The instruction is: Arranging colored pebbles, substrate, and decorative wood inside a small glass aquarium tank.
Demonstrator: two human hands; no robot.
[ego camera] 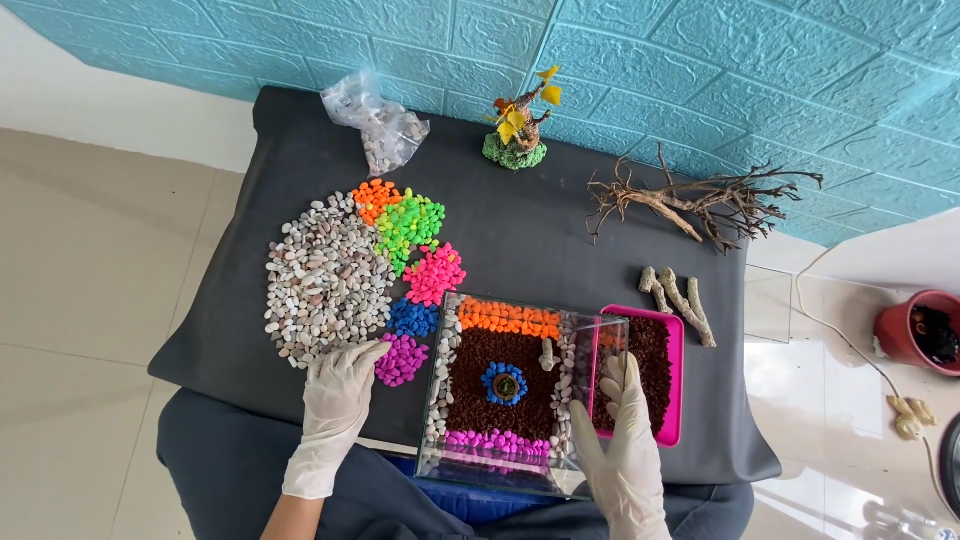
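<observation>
Gloved left hand [338,385] lying open on natural pebble heap [325,280] at worktop's [520,230] near-left edge, gloved right hand [622,420] gripping right wall of glass tank [515,390] at near edge, pink tray [668,345] of dark soil just right.

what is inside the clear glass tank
The glass tank holds dark brown soil framed by orange pebbles, purple pebbles and pale stones, with a blue pebble ring in the middle. Whatever lies beneath is covered.
</observation>
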